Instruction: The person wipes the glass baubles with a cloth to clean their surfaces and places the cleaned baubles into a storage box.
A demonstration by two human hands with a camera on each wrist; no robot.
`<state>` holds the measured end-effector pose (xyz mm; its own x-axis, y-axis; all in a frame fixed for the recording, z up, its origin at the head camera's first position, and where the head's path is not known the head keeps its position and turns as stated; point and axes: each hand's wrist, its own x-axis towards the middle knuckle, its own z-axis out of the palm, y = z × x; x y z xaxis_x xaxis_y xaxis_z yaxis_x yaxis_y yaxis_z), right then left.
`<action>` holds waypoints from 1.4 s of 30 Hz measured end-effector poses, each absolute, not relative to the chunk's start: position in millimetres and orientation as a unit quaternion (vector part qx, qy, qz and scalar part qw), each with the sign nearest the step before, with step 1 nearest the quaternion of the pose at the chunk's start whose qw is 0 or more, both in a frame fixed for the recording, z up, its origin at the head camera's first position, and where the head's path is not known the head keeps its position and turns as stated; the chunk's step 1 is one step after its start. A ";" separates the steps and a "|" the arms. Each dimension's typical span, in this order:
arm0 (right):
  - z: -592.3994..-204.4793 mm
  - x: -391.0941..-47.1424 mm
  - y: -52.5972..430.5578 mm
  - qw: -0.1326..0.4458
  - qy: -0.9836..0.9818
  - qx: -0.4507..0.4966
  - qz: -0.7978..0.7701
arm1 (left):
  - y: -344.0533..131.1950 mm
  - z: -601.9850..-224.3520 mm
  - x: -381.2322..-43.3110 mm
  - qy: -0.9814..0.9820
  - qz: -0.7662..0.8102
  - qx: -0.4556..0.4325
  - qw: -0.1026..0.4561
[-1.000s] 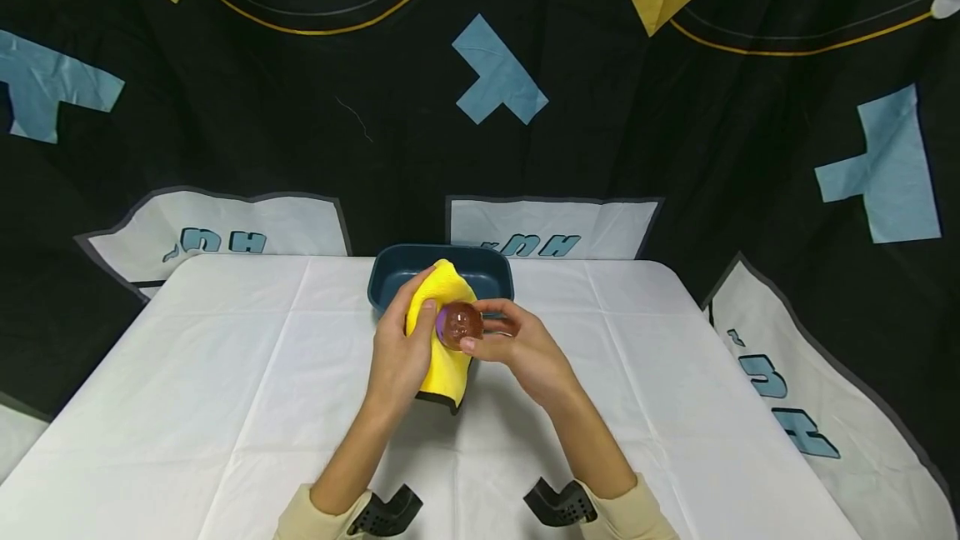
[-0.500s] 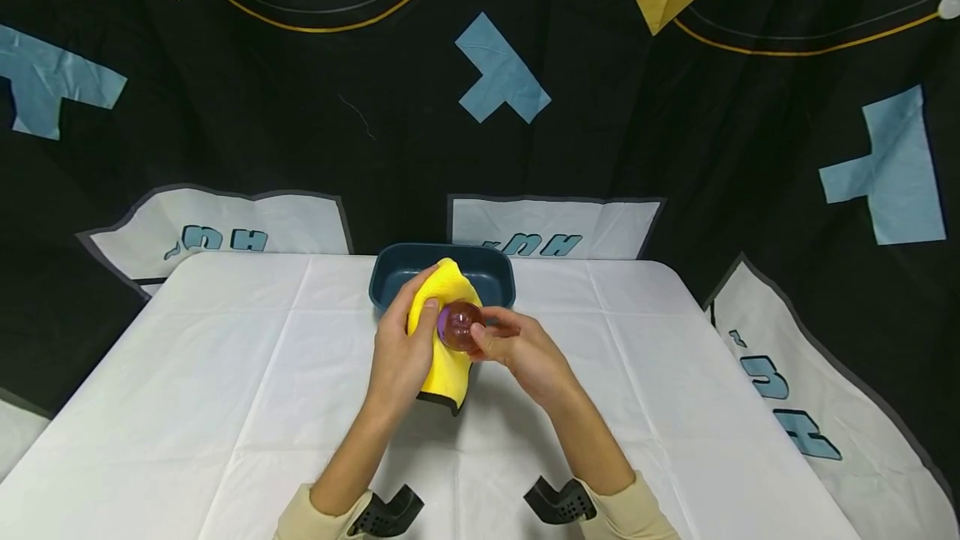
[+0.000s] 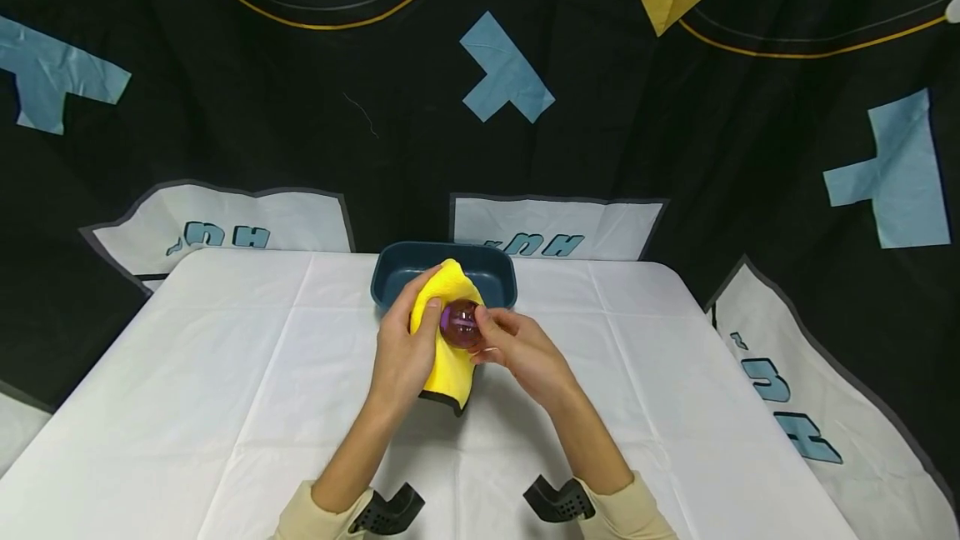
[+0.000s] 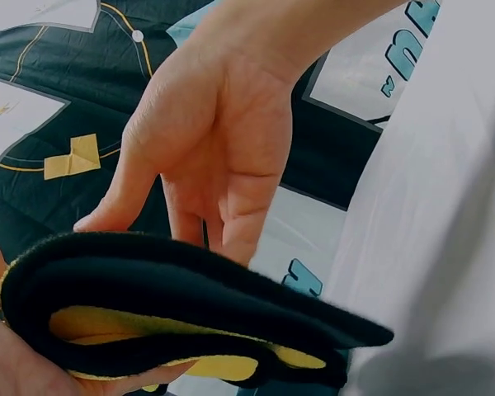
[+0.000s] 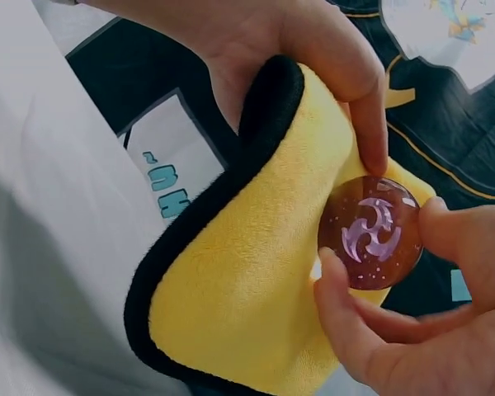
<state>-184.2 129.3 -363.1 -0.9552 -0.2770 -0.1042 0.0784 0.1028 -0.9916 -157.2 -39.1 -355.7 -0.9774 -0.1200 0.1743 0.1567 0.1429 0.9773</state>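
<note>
In the head view my left hand holds a folded yellow cloth with black edging, thumb on the near side. My right hand pinches a small translucent reddish-brown ball against the cloth's face. A purple swirl emblem shows inside the ball in the right wrist view. There the left thumb tip reaches the ball's upper edge; whether it touches is unclear. The left wrist view shows the cloth edge-on, folded over in layers, its black border toward the camera. The ball is hidden there.
A dark blue rectangular tub stands at the table's far edge, just behind the hands and partly covered by them. A white cloth covers the table. Behind hangs a black printed backdrop.
The right fingers have shifted around the ball, the thumb moving upward along its right side. The ball has turned, and its purple part shows differently. The left hand and cloth stay nearly in place.
</note>
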 end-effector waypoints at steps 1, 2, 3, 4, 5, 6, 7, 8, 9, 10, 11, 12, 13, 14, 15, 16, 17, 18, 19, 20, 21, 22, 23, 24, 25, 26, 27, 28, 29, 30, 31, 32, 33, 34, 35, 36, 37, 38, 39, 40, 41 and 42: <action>-363.3 -183.9 128.8 0.118 0.728 -0.060 -0.673 | -38.8 -356.1 -157.4 -0.749 -0.654 -0.012 0.105; -363.1 -183.4 128.2 0.101 0.727 -0.051 -0.678 | -38.5 -356.7 -157.8 -0.750 -0.654 -0.011 0.103; -362.5 -182.6 127.8 0.084 0.728 -0.041 -0.679 | -38.2 -357.2 -158.1 -0.750 -0.654 -0.011 0.102; -361.8 -181.5 127.5 0.068 0.729 -0.034 -0.680 | -37.9 -357.5 -158.2 -0.749 -0.655 -0.012 0.101; -360.9 -180.3 127.1 0.055 0.732 -0.029 -0.678 | -37.6 -357.8 -158.4 -0.748 -0.655 -0.011 0.100; -360.1 -179.2 126.7 0.044 0.737 -0.028 -0.674 | -37.3 -358.0 -158.3 -0.748 -0.656 -0.012 0.100; -359.3 -178.2 126.3 0.036 0.740 -0.030 -0.670 | -37.3 -358.3 -158.4 -0.747 -0.657 -0.012 0.100; -358.3 -177.2 125.9 0.030 0.744 -0.032 -0.667 | -37.3 -358.5 -158.5 -0.747 -0.657 -0.011 0.100; -357.9 -176.5 125.6 0.026 0.745 -0.035 -0.665 | -37.3 -358.4 -158.4 -0.748 -0.656 -0.010 0.102; -357.9 -176.0 125.2 0.022 0.747 -0.039 -0.664 | -37.4 -358.6 -158.4 -0.749 -0.654 -0.009 0.104; -357.6 -175.4 124.8 0.020 0.746 -0.041 -0.664 | -37.6 -359.1 -158.6 -0.750 -0.653 -0.008 0.106; -357.5 -174.9 124.5 0.020 0.746 -0.042 -0.665 | -37.8 -359.2 -158.5 -0.751 -0.651 -0.008 0.107; -357.6 -174.6 123.9 0.019 0.749 -0.041 -0.661 | -38.0 -359.3 -158.8 -0.751 -0.651 -0.007 0.108; -357.5 -174.0 123.4 0.019 0.752 -0.039 -0.658 | -38.2 -359.3 -158.7 -0.752 -0.650 -0.007 0.109; -357.8 -173.6 122.6 0.017 0.757 -0.039 -0.652 | -38.2 -359.5 -158.7 -0.752 -0.650 -0.008 0.109; -357.8 -173.0 121.8 0.015 0.762 -0.038 -0.646 | -38.3 -359.6 -158.6 -0.751 -0.651 -0.010 0.108; -357.9 -172.4 121.0 0.013 0.766 -0.038 -0.641 | -38.3 -359.4 -158.3 -0.751 -0.651 -0.011 0.108; -358.3 -172.1 120.2 0.010 0.772 -0.039 -0.634 | -38.2 -359.2 -158.0 -0.752 -0.651 -0.014 0.109; -358.6 -171.9 119.7 0.006 0.778 -0.042 -0.627 | -38.2 -358.9 -157.8 -0.752 -0.650 -0.014 0.109; -358.8 -171.8 119.2 0.005 0.778 -0.043 -0.627 | -38.2 -358.6 -157.5 -0.752 -0.650 -0.015 0.109; -358.8 -171.8 119.0 0.006 0.778 -0.043 -0.626 | -38.2 -358.4 -157.3 -0.752 -0.650 -0.015 0.109; -358.5 -171.8 119.2 0.010 0.777 -0.042 -0.628 | -38.2 -357.9 -156.9 -0.753 -0.649 -0.014 0.108; -358.4 -172.1 119.8 0.016 0.775 -0.041 -0.630 | -38.2 -357.5 -156.6 -0.753 -0.648 -0.013 0.109; -357.9 -172.4 120.8 0.023 0.771 -0.040 -0.635 | -38.1 -357.1 -156.4 -0.753 -0.648 -0.014 0.108; -357.5 -172.8 122.1 0.031 0.767 -0.040 -0.639 | -37.7 -356.6 -156.1 -0.753 -0.649 -0.012 0.107; -357.2 -173.3 123.4 0.042 0.761 -0.039 -0.646 | -37.5 -356.4 -155.9 -0.754 -0.649 -0.013 0.105; -357.0 -173.9 124.9 0.052 0.756 -0.041 -0.651 | -37.2 -356.2 -155.7 -0.753 -0.649 -0.014 0.105; -357.1 -174.5 126.2 0.062 0.754 -0.044 -0.653 | -37.2 -356.1 -155.6 -0.753 -0.649 -0.015 0.104; -357.4 -175.4 127.3 0.073 0.750 -0.049 -0.656 | -37.2 -356.1 -155.5 -0.754 -0.649 -0.016 0.103; -357.8 -176.1 128.4 0.083 0.744 -0.056 -0.660 | -37.2 -356.0 -155.4 -0.754 -0.648 -0.016 0.102; -358.3 -176.8 129.1 0.094 0.740 -0.062 -0.663 | -37.2 -356.0 -155.3 -0.755 -0.648 -0.016 0.102; -358.6 -177.4 129.8 0.105 0.734 -0.067 -0.667 | -37.3 -356.0 -155.2 -0.755 -0.648 -0.016 0.101; -359.2 -178.1 130.3 0.116 0.730 -0.072 -0.670 | -37.4 -355.8 -155.1 -0.754 -0.648 -0.016 0.102; -359.8 -178.8 130.6 0.126 0.724 -0.077 -0.674 | -37.5 -355.7 -155.0 -0.754 -0.649 -0.015 0.102; -360.3 -179.4 130.9 0.136 0.717 -0.083 -0.679 | -37.4 -355.6 -154.8 -0.754 -0.649 -0.016 0.102; -360.8 -180.0 131.1 0.144 0.710 -0.086 -0.683 | -37.4 -355.6 -154.8 -0.753 -0.650 -0.016 0.103; -361.1 -180.4 131.3 0.150 0.707 -0.087 -0.686 | -37.4 -355.7 -155.0 -0.752 -0.651 -0.018 0.103; -361.5 -180.8 131.6 0.154 0.704 -0.089 -0.687 | -37.4 -355.7 -155.0 -0.750 -0.653 -0.020 0.102; -361.7 -181.0 131.5 0.155 0.704 -0.090 -0.687 | -37.6 -355.8 -155.3 -0.749 -0.654 -0.022 0.103; -361.3 -181.0 131.0 0.153 0.704 -0.087 -0.688 | -37.7 -356.1 -155.8 -0.748 -0.655 -0.023 0.103; -361.1 -181.1 130.3 0.149 0.703 -0.081 -0.691 | -37.7 -356.2 -156.1 -0.747 -0.657 -0.023 0.102; -361.6 -181.5 129.7 0.141 0.703 -0.074 -0.694 | -38.1 -356.2 -156.5 -0.746 -0.658 -0.023 0.102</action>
